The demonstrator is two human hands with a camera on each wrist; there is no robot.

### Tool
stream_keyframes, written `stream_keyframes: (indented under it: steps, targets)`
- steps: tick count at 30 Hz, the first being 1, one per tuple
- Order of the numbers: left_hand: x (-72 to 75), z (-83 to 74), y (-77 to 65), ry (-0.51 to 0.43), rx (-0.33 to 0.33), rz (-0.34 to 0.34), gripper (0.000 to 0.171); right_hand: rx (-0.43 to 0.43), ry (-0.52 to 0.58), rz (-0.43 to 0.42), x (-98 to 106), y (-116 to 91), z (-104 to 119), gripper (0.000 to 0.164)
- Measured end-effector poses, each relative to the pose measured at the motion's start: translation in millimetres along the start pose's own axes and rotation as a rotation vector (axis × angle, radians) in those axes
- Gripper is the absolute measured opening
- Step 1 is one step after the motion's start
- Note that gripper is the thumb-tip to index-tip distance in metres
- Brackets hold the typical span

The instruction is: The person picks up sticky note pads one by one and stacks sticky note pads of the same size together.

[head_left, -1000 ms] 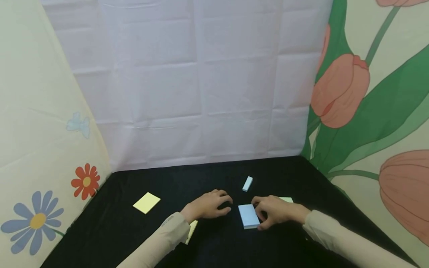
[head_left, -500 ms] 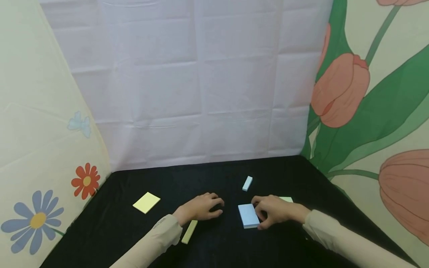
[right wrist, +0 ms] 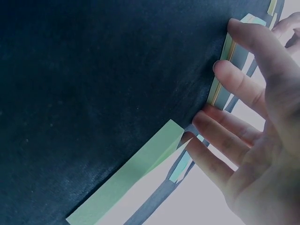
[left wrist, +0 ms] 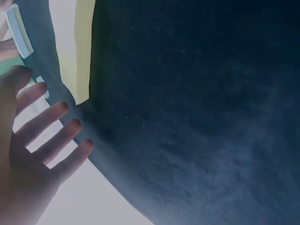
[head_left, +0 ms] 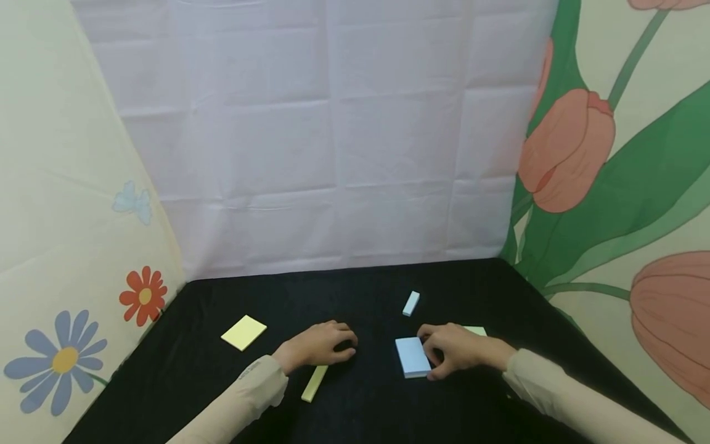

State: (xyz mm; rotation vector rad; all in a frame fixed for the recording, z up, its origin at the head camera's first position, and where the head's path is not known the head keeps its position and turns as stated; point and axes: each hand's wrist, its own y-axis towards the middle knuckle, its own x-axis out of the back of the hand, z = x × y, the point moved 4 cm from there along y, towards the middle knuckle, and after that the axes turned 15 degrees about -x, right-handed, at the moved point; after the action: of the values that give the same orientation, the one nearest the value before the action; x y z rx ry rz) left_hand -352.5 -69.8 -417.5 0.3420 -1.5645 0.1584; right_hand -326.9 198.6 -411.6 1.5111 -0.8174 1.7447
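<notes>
In the head view a light blue sticky note pad (head_left: 413,357) lies on the black cloth. My right hand (head_left: 455,349) holds its right side, thumb at the near corner and fingers at the far one. The right wrist view shows thumb and fingers along the pad's layered edge (right wrist: 215,91). My left hand (head_left: 320,345) hovers to the left with loosely bent fingers and nothing in them. Just below it lies a narrow yellow sticky note pad (head_left: 314,383), partly hidden. In the left wrist view that hand's fingers (left wrist: 58,110) are spread apart.
A square yellow sticky note pad (head_left: 244,333) lies to the left. At the back is a narrow light blue pad (head_left: 411,303). A pale green pad (head_left: 476,330) is mostly hidden behind my right hand. White cloth (head_left: 333,154) hangs behind the black table (head_left: 355,419).
My left hand has drawn back leftward, away from the blue pad, uncovering more of the narrow yellow pad. The right hand has stayed at the blue pad.
</notes>
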Motion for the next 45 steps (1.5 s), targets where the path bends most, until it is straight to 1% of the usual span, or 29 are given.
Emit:
stream_keyframes:
  steps: [9, 16, 18, 23, 26, 32, 35, 40, 45]
  targets:
    - [-0.3, -2.6, -10.6, -0.004, -0.006, 0.022, 0.038, -0.013, 0.009, 0.02, 2, 0, 1, 0.032]
    - [-0.3, -6.6, -21.3, -0.028, 0.004, 0.044, 0.036, 0.002, 0.019, 0.018, 1, -1, 1, 0.033]
    - [0.0, -7.4, -24.9, -0.031, 0.005, 0.048, 0.034, 0.006, 0.024, 0.02, 0, -1, 1, 0.033]
    - [4.2, -8.0, -33.9, -0.046, 0.041, 0.074, 0.027, -0.005, 0.021, 0.026, 0, -1, 1, 0.032]
    - [7.3, -8.8, -38.2, -0.052, 0.051, 0.091, 0.024, -0.013, 0.014, 0.024, 1, 0, 0, 0.033]
    - [7.3, -11.8, -43.4, -0.039, 0.029, 0.099, 0.016, -0.006, 0.011, 0.018, 1, 0, 0, 0.033]
    - [6.4, -13.7, -44.6, -0.037, 0.016, 0.102, 0.015, 0.001, 0.01, 0.013, 2, -1, 1, 0.033]
    - [7.3, -15.5, -47.2, -0.031, 0.01, 0.107, 0.018, 0.004, 0.02, 0.011, 3, -2, 2, 0.033]
    - [10.5, -16.3, -51.6, -0.061, 0.033, 0.124, 0.032, -0.001, 0.025, 0.015, 3, -1, 1, 0.032]
